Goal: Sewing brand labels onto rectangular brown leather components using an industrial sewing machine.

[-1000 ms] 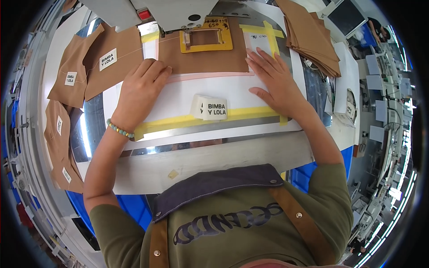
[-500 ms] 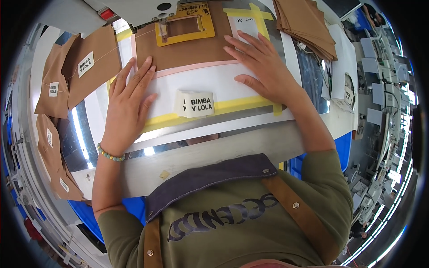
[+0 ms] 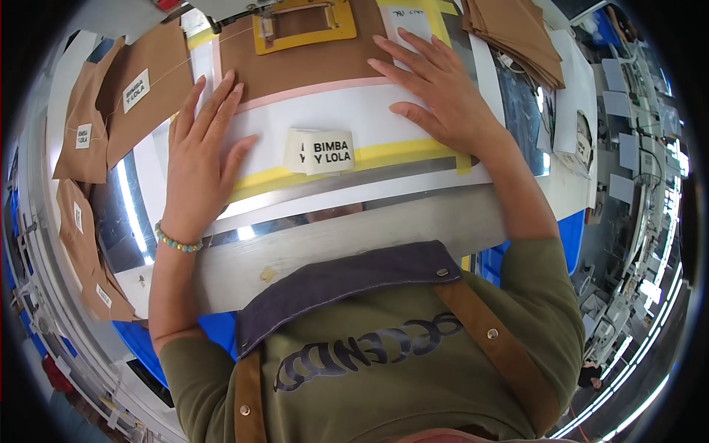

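My left hand (image 3: 198, 151) lies with fingers stretched at the left front corner of a flat brown panel (image 3: 325, 77). Its fingertips rest by the panel's pink-edged border, on the white board (image 3: 369, 118). My right hand (image 3: 454, 103) is spread over the panel's right front edge, thumb held out to the left. Neither hand grasps anything. Between them, a small pile of white printed labels (image 3: 331, 153) sits on the board, near a strip of yellow tape (image 3: 391, 150). A yellow rectangular clamp frame (image 3: 314, 46) presses on the panel beneath the machine head, which is partly cut off above.
Brown panels with sewn white labels (image 3: 159, 59) hang over the left side, joined by thread. At the back right lies a stack of brown pieces (image 3: 513, 33), with a white box (image 3: 580, 111) beside it. A shiny metal plate (image 3: 127, 221) underlies the board.
The view has shifted, so the table appears higher in the picture. My left hand has slid slightly left along the panel's corner; my right hand has hardly moved on it.
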A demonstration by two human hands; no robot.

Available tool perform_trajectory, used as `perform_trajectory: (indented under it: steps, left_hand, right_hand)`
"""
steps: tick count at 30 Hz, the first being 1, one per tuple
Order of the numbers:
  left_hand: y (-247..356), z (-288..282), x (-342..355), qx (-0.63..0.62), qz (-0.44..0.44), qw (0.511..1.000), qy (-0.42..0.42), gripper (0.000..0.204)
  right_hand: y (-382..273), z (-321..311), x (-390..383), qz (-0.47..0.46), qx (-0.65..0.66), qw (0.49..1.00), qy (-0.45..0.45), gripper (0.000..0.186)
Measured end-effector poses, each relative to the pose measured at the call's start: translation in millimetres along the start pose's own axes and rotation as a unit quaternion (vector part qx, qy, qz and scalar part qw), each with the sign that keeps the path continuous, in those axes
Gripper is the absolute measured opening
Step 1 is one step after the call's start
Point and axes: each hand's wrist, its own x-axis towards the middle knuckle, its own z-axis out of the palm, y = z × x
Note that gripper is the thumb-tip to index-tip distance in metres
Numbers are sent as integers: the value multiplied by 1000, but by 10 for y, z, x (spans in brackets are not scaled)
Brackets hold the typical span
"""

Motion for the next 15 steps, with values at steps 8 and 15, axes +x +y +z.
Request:
perform_trajectory:
  steps: [8,15]
  left_hand:
    - [2,8,-17,24,1,1000,-3,57]
    - [-56,-12,-30,-31,-3,999,25,54]
  right_hand:
    - [2,-30,10,-1,-9,1000,-5,58]
    - [7,-102,9,0,40,999,29,57]
